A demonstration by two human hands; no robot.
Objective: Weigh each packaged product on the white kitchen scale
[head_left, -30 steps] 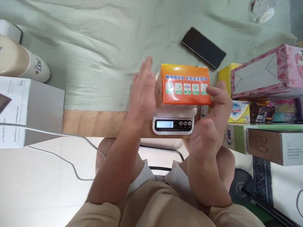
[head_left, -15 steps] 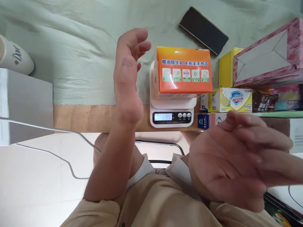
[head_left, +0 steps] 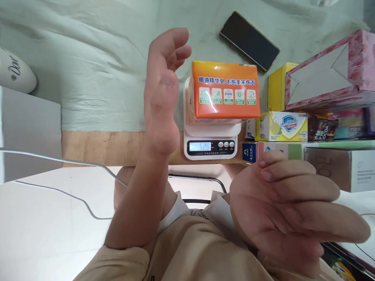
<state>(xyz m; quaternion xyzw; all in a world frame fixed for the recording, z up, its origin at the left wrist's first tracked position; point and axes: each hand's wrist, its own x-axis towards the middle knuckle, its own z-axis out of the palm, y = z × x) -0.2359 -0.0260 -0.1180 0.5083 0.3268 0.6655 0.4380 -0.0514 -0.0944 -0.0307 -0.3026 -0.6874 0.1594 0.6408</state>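
Atop the white scale (head_left: 211, 130), in the head view: an orange soap pack (head_left: 225, 91), lying flat and appearing to overhang slightly on the right. Just beside it, not touching: the left hand (head_left: 162, 101), loosely curled and holding nothing. Lower down and apart from it, the right hand (head_left: 281, 207), palm up and spread wide, likewise free. On the display (head_left: 200, 146), apparently 525, with the unit too small to read. Likely fairly heavy for its bulk, firm and blocky, hardly fragile; probably slippery in that glossy wrap. Best gripped across both short ends, not by the film alone.
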